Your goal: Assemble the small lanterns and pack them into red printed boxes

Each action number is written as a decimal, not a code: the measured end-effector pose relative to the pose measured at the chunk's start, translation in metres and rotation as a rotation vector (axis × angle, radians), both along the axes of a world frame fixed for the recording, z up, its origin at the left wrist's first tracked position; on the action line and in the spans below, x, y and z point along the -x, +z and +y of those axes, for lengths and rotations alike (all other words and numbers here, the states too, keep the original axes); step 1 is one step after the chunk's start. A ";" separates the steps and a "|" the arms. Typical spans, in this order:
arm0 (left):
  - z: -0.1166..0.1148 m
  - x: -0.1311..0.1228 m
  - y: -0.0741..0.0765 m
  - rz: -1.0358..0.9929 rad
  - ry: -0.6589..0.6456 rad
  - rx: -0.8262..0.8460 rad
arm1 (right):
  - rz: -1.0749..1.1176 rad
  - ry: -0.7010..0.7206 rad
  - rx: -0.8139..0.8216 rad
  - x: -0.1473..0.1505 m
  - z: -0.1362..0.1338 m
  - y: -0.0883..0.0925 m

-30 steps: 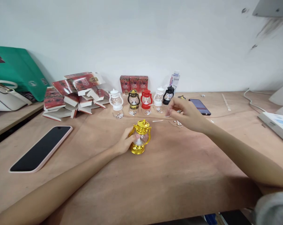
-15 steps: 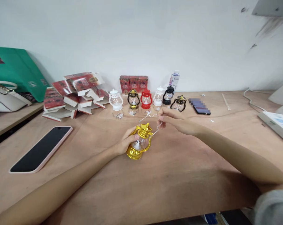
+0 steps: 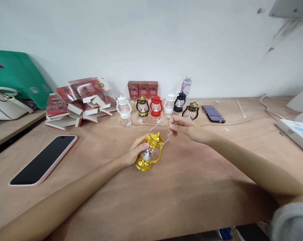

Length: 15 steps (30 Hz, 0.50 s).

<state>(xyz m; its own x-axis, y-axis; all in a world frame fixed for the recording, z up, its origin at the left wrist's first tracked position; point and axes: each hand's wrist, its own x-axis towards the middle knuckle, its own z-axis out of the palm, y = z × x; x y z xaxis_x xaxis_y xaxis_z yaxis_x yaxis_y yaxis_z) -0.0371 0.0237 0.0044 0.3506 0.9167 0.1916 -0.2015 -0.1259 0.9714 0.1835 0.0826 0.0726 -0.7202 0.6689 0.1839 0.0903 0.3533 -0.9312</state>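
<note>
A shiny gold toy lantern (image 3: 155, 154) with a clear globe and a white candle shape inside is held, slightly tilted, by my left hand (image 3: 137, 150). The thumb lies across its globe. My right hand (image 3: 179, 129) pinches a thin bent wire handle (image 3: 164, 124) above and to the right of it. One wire end meets the lantern's right side near the top; the other end is free, above the lid's left. Behind stand a white lantern (image 3: 123, 107), a bronze lantern (image 3: 142, 106), a red lantern (image 3: 156, 106) and several others.
Red cardboard boxes (image 3: 78, 100) are heaped at the back left, with more red boxes (image 3: 143, 90) by the wall. A pink-edged phone (image 3: 43, 160) lies left, another phone (image 3: 213, 113) back right. A bottle (image 3: 186, 87) stands behind the lanterns. Small metal pieces (image 3: 127, 124) lie before them.
Little differs. The wire's free end has shifted slightly right and the right hand has moved a touch; the gold lantern stays in the left hand.
</note>
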 end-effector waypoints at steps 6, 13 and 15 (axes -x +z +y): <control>-0.001 0.001 -0.001 0.024 0.004 0.005 | -0.018 0.004 -0.002 -0.001 0.002 -0.001; 0.002 0.001 -0.002 0.001 -0.001 -0.009 | -0.007 0.028 0.013 -0.001 0.001 0.001; 0.003 0.002 -0.003 0.005 0.006 0.003 | -0.014 0.029 0.020 -0.002 0.000 0.003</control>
